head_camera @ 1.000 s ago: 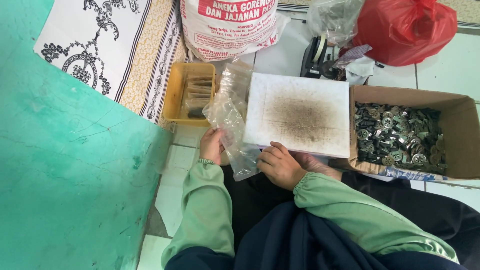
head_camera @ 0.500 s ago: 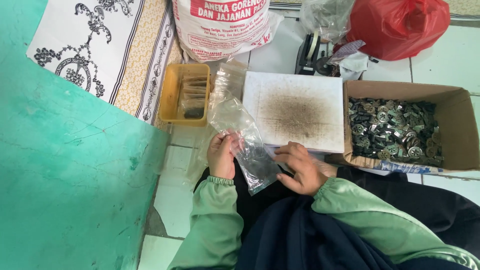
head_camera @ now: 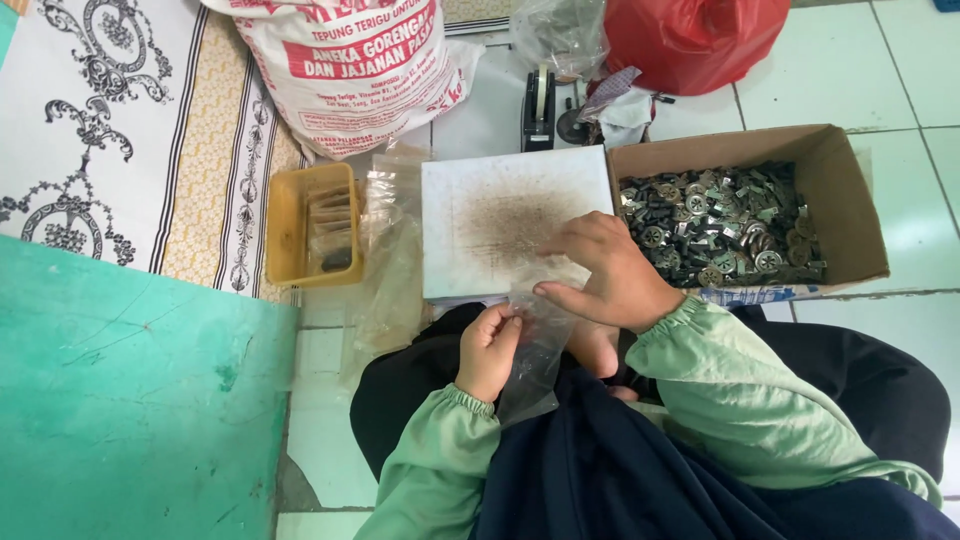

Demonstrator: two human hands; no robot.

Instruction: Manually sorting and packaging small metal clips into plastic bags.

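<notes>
Our left hand [head_camera: 487,350] pinches a small clear plastic bag [head_camera: 535,345] at its edge. Our right hand [head_camera: 610,275] grips the bag's mouth beside the white board [head_camera: 510,215].

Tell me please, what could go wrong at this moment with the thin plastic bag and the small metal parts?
The left hand pinches only one edge of the clear plastic bag, while the right hand works at its mouth; the limp bag could slip or fold shut. The bag hangs over the lap, not over the white board, so anything dropped might fall into the dark cloth. The metal parts in the cardboard box look sharp-edged and might tear the thin film.
</notes>
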